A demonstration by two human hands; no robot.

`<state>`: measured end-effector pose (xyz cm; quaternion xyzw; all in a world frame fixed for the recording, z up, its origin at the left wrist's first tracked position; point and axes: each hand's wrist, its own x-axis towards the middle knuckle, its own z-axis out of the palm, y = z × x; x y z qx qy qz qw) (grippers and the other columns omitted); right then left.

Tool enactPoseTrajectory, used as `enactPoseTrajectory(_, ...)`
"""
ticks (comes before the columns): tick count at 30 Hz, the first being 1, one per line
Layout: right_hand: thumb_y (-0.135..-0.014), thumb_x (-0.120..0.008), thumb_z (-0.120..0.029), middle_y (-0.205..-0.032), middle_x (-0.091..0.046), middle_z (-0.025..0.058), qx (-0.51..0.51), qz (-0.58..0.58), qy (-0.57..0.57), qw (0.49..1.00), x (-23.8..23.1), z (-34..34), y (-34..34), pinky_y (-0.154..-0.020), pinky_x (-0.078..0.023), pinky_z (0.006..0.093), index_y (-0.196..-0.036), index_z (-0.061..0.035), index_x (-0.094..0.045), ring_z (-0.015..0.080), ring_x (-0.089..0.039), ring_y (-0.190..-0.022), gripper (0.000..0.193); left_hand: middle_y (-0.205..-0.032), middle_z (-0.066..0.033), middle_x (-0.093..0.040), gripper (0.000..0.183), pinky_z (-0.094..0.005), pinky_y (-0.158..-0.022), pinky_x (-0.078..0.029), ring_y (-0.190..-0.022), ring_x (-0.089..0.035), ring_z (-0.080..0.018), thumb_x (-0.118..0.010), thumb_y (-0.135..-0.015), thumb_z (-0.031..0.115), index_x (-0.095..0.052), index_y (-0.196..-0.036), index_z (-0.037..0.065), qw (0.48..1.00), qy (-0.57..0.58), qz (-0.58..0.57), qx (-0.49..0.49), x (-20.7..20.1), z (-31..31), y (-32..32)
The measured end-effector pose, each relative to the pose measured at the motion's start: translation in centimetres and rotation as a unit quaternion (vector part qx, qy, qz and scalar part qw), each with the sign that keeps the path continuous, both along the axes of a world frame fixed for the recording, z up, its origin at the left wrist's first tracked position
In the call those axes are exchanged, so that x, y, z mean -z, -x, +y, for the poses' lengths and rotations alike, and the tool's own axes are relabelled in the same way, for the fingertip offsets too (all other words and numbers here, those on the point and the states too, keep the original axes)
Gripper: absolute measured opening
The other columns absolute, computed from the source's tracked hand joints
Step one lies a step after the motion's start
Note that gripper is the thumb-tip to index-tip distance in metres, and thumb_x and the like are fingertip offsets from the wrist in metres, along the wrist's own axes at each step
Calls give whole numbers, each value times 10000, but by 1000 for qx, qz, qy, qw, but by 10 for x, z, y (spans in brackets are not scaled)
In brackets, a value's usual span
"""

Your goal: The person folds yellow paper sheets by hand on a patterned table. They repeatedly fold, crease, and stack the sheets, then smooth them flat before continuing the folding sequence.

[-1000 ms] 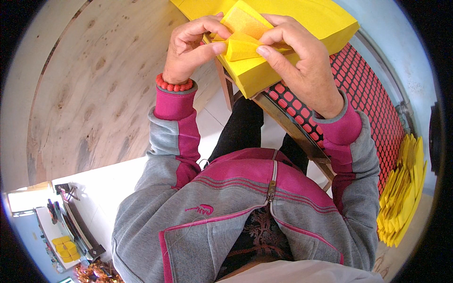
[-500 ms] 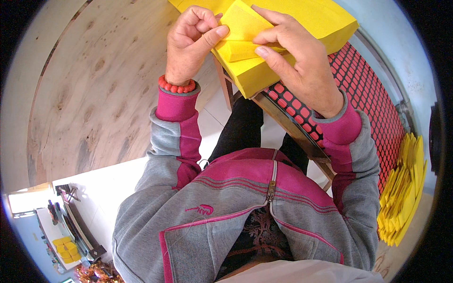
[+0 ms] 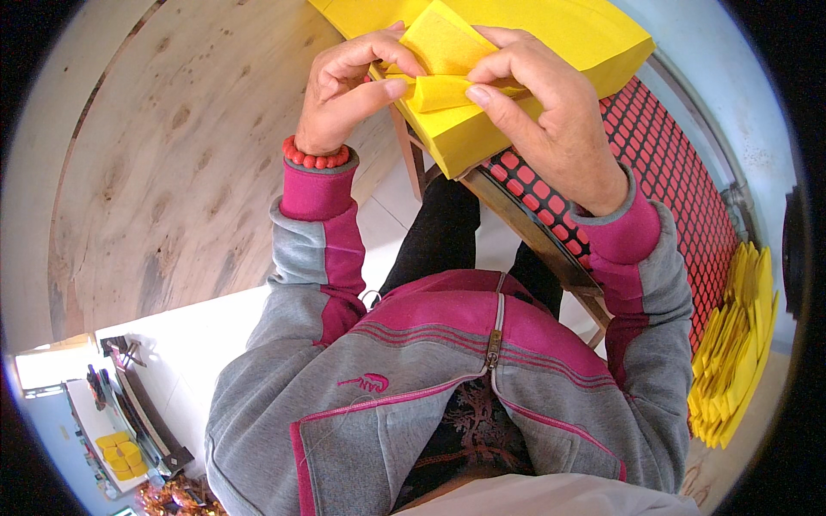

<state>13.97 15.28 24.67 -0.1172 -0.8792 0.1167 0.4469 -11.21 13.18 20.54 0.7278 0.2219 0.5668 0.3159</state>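
Head view is showing a big stack of yellow sheets (image 3: 551, 52) lying on a red mesh stool (image 3: 680, 172), over pale wooden flooring (image 3: 172, 172), with more yellow pieces (image 3: 736, 344) heaped at the right. Since a moment ago the top sheet (image 3: 439, 43) is getting folded tighter; left hand (image 3: 344, 95) and right hand (image 3: 551, 112) are now pinching its rolled edge (image 3: 447, 89) together.

The yellow paper stack (image 3: 551, 43) runs off the top edge beyond both hands (image 3: 447, 86), so its far end is unseen. The folded sheet (image 3: 439, 90) is partly covered by fingers (image 3: 503, 86). Below the left hand (image 3: 344, 95), at the lower left rim, small yellow objects (image 3: 120, 456) are too tiny to identify.
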Motion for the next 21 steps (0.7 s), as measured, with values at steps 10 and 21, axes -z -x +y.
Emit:
enactPoseTrajectory(10, -886, -693, -147, -1050, -648, 192, 6, -7, -52, 999, 0, 6, -6, -788, -520, 382, -941, -15, -625, 341, -654, -942, 158, -1118, -147, -700, 270, -339, -978, -467, -1070, -644, -226, -555, -879, 24, -703, -1098, -31, 998, -13, 64, -18, 13, 4, -3)
enactPoseTrajectory(21, -946, -588, -245, -946, -585, 88, -46, -191, 162, 967, 108, -85, -93, -698, -520, 390, -987, -116, -588, 285, -627, -854, 135, -1161, -151, -704, 216, -315, -1013, -465, -1105, -641, -203, -558, -973, 12, -682, -1140, -50, 993, -2, -18, -120, 83, 40, 4)
